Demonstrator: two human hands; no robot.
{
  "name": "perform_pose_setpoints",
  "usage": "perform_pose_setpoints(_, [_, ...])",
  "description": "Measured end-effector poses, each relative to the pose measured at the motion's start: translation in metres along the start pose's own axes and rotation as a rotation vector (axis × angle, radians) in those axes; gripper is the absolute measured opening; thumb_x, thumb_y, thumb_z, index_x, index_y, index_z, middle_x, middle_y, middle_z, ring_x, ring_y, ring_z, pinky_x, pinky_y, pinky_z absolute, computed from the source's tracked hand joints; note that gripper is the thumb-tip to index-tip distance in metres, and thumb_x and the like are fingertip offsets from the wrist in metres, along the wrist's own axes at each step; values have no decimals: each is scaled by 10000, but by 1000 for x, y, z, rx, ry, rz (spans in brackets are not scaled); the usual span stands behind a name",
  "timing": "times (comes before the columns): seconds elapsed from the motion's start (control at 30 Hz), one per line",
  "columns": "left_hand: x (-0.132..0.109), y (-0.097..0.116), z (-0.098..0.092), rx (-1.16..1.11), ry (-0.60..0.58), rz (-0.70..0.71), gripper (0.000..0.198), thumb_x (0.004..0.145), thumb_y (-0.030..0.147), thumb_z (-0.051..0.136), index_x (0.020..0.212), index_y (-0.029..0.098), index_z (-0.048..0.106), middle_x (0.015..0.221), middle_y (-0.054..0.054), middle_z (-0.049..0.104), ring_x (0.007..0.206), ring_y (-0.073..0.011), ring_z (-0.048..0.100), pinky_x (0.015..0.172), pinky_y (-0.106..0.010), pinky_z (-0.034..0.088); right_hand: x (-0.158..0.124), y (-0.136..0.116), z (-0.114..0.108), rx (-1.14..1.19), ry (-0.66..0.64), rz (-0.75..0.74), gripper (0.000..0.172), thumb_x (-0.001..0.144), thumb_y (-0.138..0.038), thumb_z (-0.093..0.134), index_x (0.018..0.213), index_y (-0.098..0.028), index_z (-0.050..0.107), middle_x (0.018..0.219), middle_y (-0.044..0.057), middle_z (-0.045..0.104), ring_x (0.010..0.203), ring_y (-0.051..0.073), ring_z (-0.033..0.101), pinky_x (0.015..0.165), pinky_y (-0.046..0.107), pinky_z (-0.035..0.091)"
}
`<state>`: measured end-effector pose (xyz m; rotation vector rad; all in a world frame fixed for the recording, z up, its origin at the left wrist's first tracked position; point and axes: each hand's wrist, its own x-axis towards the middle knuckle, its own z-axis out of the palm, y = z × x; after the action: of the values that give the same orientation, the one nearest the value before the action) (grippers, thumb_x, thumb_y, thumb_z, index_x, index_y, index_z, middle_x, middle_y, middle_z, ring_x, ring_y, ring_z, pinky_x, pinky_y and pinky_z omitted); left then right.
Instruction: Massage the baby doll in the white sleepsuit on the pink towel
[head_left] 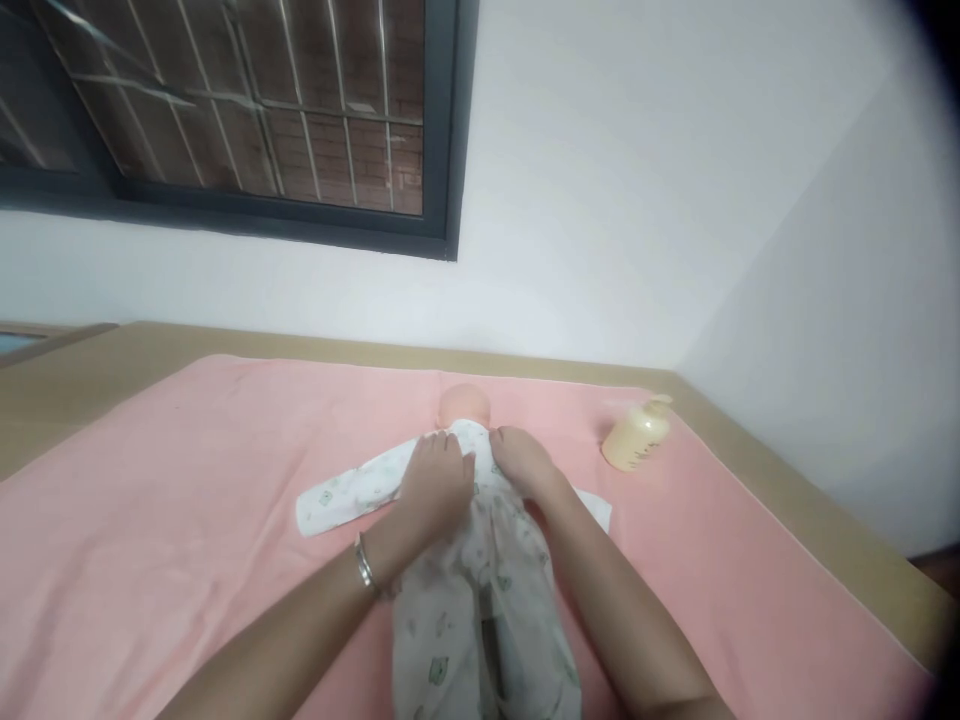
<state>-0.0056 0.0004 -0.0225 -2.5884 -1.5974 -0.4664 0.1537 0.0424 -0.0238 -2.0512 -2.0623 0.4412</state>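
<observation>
A baby doll (pixel 465 403) lies on its back on a pink sheet (pixel 187 500), dressed in a white romper (pixel 480 590) printed with small green figures. My left hand (pixel 437 482), a metal bangle on its wrist, rests on the doll's chest near the collar, its fingers curled onto the fabric. At the other side of the collar my right hand (pixel 523 460) presses, fingers bent down on the cloth. One romper sleeve (pixel 345 495) stretches out flat to the left. The doll's bare head shows just beyond my fingertips.
A pale yellow pump bottle (pixel 636 436) lies tilted on the sheet to the right of the doll. The sheet covers a tan-edged surface (pixel 825 520) set in a corner of white walls. A dark-framed barred window (pixel 247 110) is at upper left.
</observation>
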Motion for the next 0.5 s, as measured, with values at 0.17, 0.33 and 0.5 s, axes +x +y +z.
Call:
perform_pose_setpoints(0.17, [36,-35,9,-236,-134,-319,521,969,377,195,989,95,632,1039,-185,661,953,-245,621,802,-334,434,-25,-23,3,-149,135,-146,397,961,-307,321,936,-129,674,958,158,676,906,252,619,797,332,425])
perform_pose_setpoints(0.33, [38,-42,8,-272,-236,-366,604,969,447,166,952,107,665,1009,-180,691,908,-243,656,762,-313,439,-7,-16,2,-13,66,4,516,983,-347,222,1015,-105,676,1038,185,669,969,261,619,803,336,434])
perform_pose_setpoints(0.5, [16,-13,-3,-118,-69,-207,505,969,395,223,1027,105,632,1062,-172,664,954,-237,628,851,-332,415,15,5,1,81,-31,65,522,974,-342,217,1107,-94,657,1137,186,649,1006,249,626,799,314,444])
